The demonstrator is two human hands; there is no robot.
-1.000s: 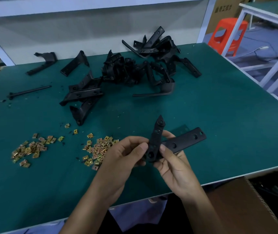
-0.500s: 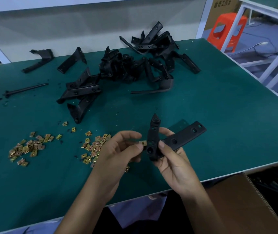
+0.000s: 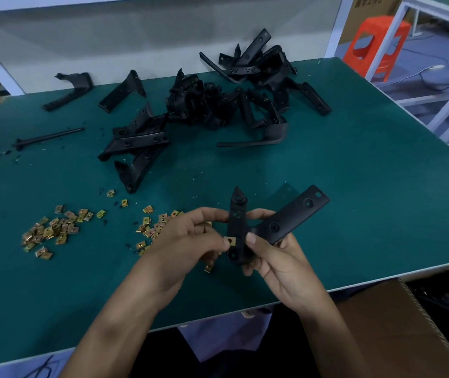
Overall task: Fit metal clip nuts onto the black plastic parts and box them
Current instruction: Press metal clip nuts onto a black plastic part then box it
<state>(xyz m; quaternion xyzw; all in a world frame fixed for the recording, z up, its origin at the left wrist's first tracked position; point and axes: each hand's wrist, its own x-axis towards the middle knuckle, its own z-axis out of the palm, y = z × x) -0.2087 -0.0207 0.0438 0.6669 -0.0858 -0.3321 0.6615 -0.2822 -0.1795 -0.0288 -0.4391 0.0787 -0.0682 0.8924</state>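
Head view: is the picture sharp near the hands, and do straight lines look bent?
In the head view, the clip nut in the left hand and the black part in the right hand are fairly sharp; the white post leans rather than bends; the pile of black parts shows little detail.

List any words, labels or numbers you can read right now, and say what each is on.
On the far cardboard box, top right behind the table: one short row of printed characters, too blurred to read.
On the black plastic part being held: no lettering visible.
On the clip nut pressed against it: too small to show any marking.
On the near cardboard box, bottom right: no print showing.
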